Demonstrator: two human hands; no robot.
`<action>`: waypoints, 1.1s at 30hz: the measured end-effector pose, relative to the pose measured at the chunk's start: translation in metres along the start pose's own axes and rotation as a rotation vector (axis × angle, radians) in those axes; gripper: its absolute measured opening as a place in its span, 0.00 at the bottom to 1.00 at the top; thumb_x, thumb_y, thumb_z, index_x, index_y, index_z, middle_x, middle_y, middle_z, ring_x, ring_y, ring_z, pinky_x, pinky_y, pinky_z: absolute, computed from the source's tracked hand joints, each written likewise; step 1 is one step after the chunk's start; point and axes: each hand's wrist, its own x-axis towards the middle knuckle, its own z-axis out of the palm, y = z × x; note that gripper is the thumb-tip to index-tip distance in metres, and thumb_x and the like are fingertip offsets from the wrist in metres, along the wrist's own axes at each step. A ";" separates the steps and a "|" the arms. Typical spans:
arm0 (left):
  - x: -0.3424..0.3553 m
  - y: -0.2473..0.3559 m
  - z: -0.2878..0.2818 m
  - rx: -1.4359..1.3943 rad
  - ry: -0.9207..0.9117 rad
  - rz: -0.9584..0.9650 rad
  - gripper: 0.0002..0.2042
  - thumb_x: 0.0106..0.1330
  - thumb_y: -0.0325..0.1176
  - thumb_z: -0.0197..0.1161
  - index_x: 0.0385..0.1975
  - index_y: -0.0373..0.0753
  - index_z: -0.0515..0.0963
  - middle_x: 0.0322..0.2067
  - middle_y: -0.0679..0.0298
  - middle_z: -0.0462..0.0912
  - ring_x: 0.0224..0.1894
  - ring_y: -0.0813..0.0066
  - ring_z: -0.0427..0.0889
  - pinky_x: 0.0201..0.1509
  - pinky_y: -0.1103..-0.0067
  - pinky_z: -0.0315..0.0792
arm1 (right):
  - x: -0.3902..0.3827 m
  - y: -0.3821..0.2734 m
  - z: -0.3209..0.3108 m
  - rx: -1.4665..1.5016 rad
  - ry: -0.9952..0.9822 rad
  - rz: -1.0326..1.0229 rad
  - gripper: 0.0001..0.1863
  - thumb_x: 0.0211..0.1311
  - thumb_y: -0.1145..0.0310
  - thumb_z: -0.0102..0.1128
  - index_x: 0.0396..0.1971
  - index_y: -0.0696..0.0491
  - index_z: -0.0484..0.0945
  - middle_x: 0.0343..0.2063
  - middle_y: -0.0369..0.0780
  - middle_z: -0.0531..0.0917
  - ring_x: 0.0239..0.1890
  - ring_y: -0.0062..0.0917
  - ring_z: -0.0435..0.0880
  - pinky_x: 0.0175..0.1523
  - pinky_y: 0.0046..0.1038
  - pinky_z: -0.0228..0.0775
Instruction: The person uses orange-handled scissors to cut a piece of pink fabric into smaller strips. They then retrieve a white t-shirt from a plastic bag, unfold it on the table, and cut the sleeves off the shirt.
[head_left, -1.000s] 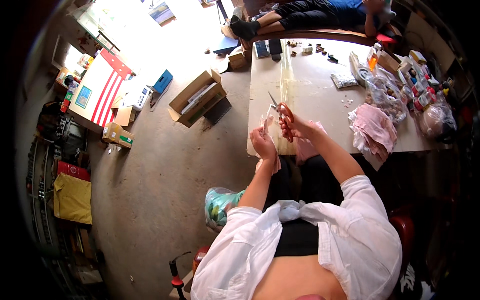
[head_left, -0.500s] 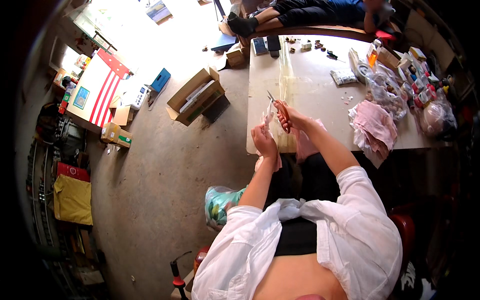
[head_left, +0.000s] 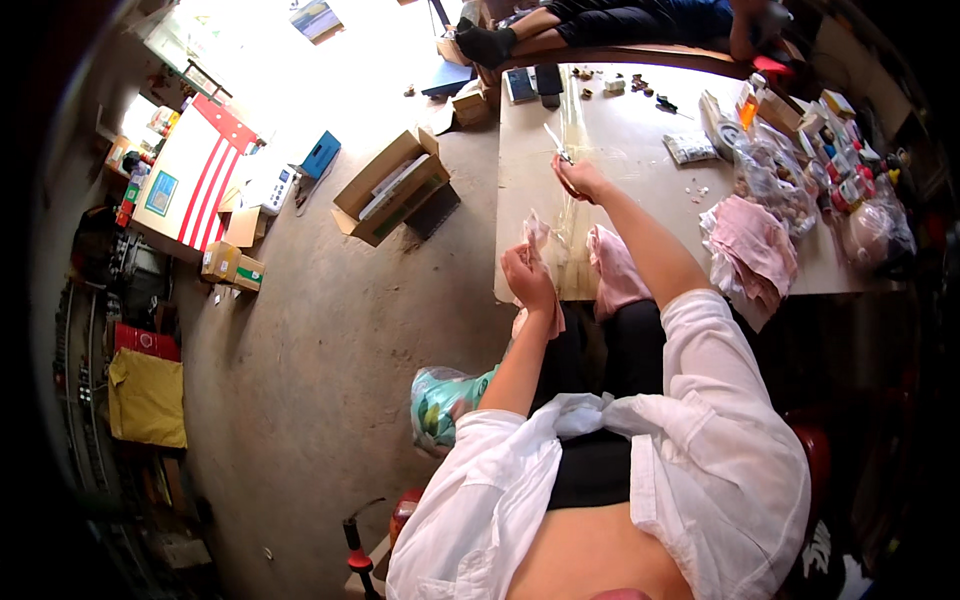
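My left hand [head_left: 529, 277] is closed round a pale pink cloth piece [head_left: 537, 234], near the table's left front edge; part of the cloth sticks up above the fingers and more hangs below. Farther out over the table, my right hand [head_left: 580, 180] grips a pair of scissors [head_left: 559, 144], blades pointing away from me. The scissors are apart from the cloth. Another folded pink cloth [head_left: 618, 272] lies over the table's front edge by my lap. At the right, a pile of pink fabric [head_left: 752, 248] rests on the table.
On the pale table [head_left: 640, 150] are clear plastic bags [head_left: 775, 175], a silver packet [head_left: 690, 148], bottles and a black phone [head_left: 547, 80]. Beyond it a person's legs [head_left: 580, 25] stretch along a bench. An open cardboard box [head_left: 395, 190] stands left on the floor.
My right hand has moved away from me with the scissors, leaving the cloth in my left hand. The left hand has barely moved.
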 end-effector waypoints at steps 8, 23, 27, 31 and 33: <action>-0.006 -0.007 0.005 -0.002 -0.051 -0.093 0.10 0.59 0.27 0.59 0.37 0.34 0.67 0.35 0.52 0.73 0.37 0.52 0.74 0.42 0.65 0.68 | 0.002 0.049 -0.036 -0.760 0.193 -0.018 0.19 0.46 0.58 0.63 0.35 0.56 0.82 0.38 0.48 0.83 0.43 0.39 0.82 0.47 0.35 0.74; -0.003 -0.001 0.005 0.045 -0.059 -0.073 0.11 0.57 0.26 0.58 0.37 0.33 0.66 0.35 0.51 0.72 0.39 0.51 0.74 0.44 0.65 0.68 | -0.222 0.115 0.029 -0.913 0.499 -0.279 0.35 0.36 0.43 0.73 0.32 0.59 0.72 0.36 0.46 0.76 0.42 0.38 0.75 0.44 0.35 0.73; -0.006 -0.005 0.000 0.085 -0.101 -0.032 0.14 0.54 0.27 0.60 0.38 0.32 0.66 0.37 0.49 0.71 0.43 0.50 0.71 0.47 0.64 0.66 | -0.216 0.108 0.044 -1.212 0.500 -0.169 0.38 0.31 0.43 0.75 0.36 0.55 0.70 0.38 0.43 0.72 0.45 0.33 0.72 0.44 0.32 0.72; -0.022 -0.007 -0.012 0.145 -0.163 0.001 0.20 0.49 0.28 0.63 0.42 0.30 0.66 0.40 0.46 0.71 0.48 0.47 0.68 0.52 0.62 0.64 | -0.177 0.140 0.061 -1.493 0.766 -0.133 0.12 0.54 0.61 0.56 0.34 0.52 0.72 0.36 0.41 0.73 0.42 0.31 0.72 0.38 0.36 0.74; -0.031 -0.006 -0.021 0.186 -0.195 0.027 0.20 0.50 0.28 0.62 0.42 0.30 0.66 0.41 0.45 0.70 0.48 0.46 0.68 0.52 0.61 0.65 | -0.174 0.143 0.063 -1.486 0.786 -0.133 0.07 0.57 0.65 0.51 0.32 0.51 0.73 0.34 0.40 0.73 0.42 0.31 0.73 0.36 0.35 0.75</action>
